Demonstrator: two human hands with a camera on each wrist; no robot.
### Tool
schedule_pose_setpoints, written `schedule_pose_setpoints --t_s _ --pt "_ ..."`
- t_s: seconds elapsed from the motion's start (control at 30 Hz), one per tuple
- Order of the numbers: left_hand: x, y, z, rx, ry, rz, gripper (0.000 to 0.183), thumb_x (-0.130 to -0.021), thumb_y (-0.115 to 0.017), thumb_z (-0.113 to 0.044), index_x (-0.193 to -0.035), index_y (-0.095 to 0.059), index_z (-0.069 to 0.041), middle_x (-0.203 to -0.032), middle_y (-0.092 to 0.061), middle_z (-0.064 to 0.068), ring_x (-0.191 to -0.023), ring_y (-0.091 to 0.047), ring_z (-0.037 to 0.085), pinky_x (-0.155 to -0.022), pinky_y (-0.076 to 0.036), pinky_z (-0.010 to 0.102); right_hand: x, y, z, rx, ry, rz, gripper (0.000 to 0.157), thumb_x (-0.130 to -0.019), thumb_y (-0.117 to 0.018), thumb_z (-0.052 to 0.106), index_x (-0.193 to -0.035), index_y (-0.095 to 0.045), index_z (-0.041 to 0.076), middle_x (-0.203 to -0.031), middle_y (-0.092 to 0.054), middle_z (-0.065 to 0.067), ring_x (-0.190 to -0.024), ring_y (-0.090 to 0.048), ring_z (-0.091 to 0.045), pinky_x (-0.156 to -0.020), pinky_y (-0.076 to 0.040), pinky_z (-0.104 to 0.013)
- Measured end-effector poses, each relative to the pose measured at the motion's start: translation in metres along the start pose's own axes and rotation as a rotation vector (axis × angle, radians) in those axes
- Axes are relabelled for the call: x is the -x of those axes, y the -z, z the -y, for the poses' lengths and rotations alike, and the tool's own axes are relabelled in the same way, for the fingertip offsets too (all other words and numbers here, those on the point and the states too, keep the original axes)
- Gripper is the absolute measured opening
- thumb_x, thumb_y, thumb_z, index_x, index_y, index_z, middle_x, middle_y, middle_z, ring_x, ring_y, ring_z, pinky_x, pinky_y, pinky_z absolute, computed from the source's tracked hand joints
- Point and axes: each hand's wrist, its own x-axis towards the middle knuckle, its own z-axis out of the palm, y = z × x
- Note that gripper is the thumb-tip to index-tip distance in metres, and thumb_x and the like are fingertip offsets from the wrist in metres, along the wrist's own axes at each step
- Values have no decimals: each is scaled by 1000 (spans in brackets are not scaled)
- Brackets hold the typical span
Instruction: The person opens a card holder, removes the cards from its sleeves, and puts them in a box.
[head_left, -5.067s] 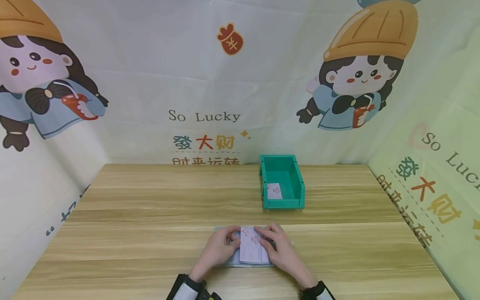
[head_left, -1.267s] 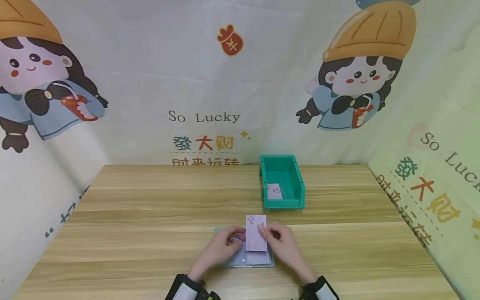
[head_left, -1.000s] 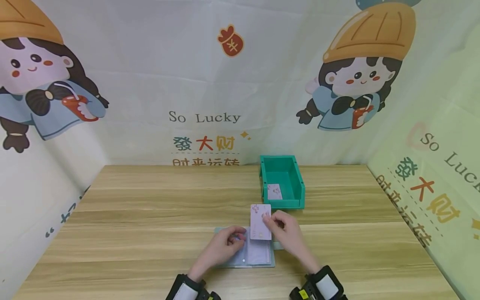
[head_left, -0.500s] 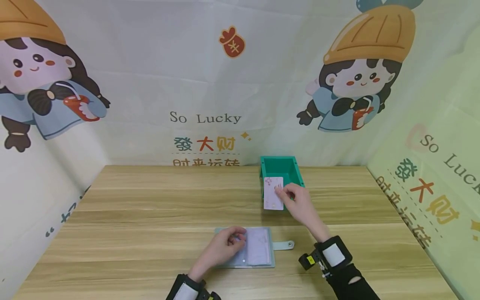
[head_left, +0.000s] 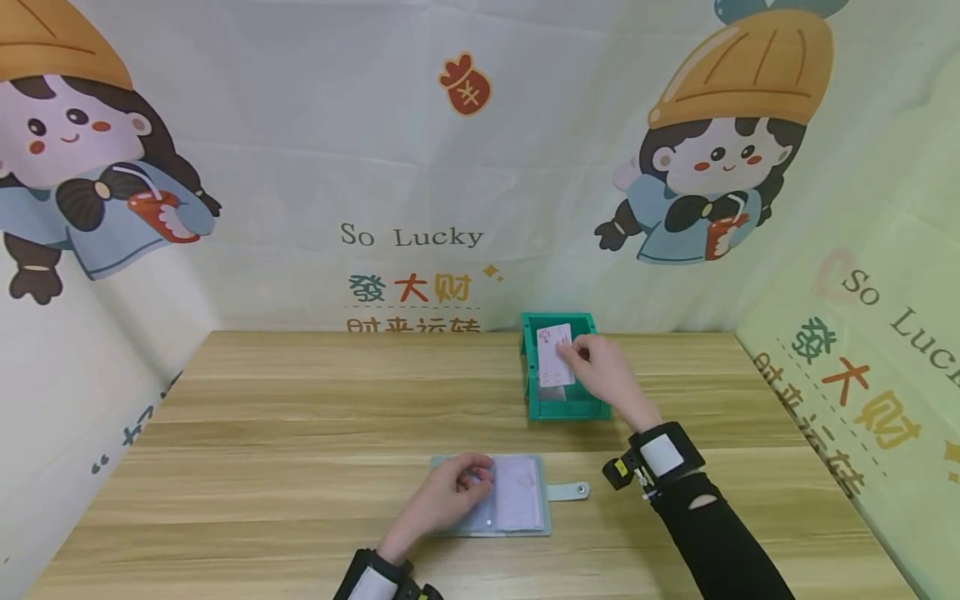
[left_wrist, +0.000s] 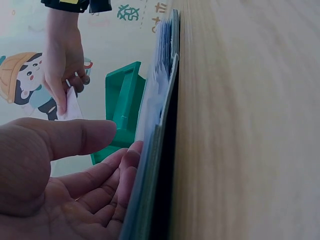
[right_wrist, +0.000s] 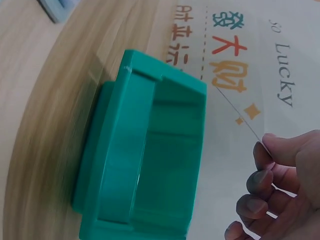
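My right hand [head_left: 609,377] pinches a pale pink patterned card [head_left: 552,357] between thumb and forefinger, above the green bin [head_left: 570,411]. In the right wrist view the card [right_wrist: 241,117] shows edge-on, apart from the bin's wall [right_wrist: 120,150]. Another card [head_left: 553,394] lies inside the bin, partly hidden by the held one. A light blue card holder [head_left: 517,496] lies unfolded on the table with clear pages. My left hand [head_left: 450,493] rests on its left side, fingers loosely bent; in the left wrist view the thumb stands apart and the fingertips touch the holder [left_wrist: 150,140].
The wooden table [head_left: 300,417] reaches back to a printed cloth backdrop [head_left: 300,167]. The holder's snap strap [head_left: 568,492] sticks out to the right across the wood.
Earlier both hands were at the holder. My right hand has drawn the card off it and carried it up and right over the bin. The left hand has stayed at the holder.
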Motion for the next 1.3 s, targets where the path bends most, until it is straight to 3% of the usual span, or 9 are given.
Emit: schedule_pose_setpoints --t_s 0.43,0.77,1.07,1.2,1.3 --pt "1 0 0 -4 -8 -5 32 -93 -63 -6 -121 -62 9 -104 -69 16 -78 -53 9 -66 -41 18 -19 -2 -5 169 -49 105 43 -102 -57 23 -62 -51 10 -55 -38 4 -51 -39 -12 -50 -27 -24" --pt "0 -1 1 -2 -1 -4 32 -93 -64 -7 -122 -62 9 -103 -69 15 -76 -52 7 -64 -41 18 -26 -11 -3 271 -101 175 41 -102 -58 24 -64 -52 9 -56 -39 3 -52 -41 -12 -50 -27 -24" --pt "-1 -2 2 9 -8 -12 33 -93 -64 -6 -121 -61 9 -102 -69 15 -73 -51 5 -62 -40 17 -31 -18 -1 357 -134 243 51 -103 -54 23 -55 -38 14 -53 -34 4 -51 -39 -12 -50 -27 -25" --pt "0 -2 2 11 -7 -12 33 -93 -64 -6 -121 -62 9 -103 -69 16 -73 -51 6 -62 -40 18 -32 -22 1 386 -149 253 49 -103 -55 21 -56 -41 14 -56 -38 2 -55 -45 -15 -55 -33 -28" --pt "0 -2 2 10 -6 -13 33 -93 -64 -6 -121 -62 9 -102 -69 15 -73 -51 5 -63 -40 17 -33 -26 1 429 -149 240 44 -101 -56 21 -59 -48 12 -60 -47 -1 -65 -55 -21 -70 -46 -38"
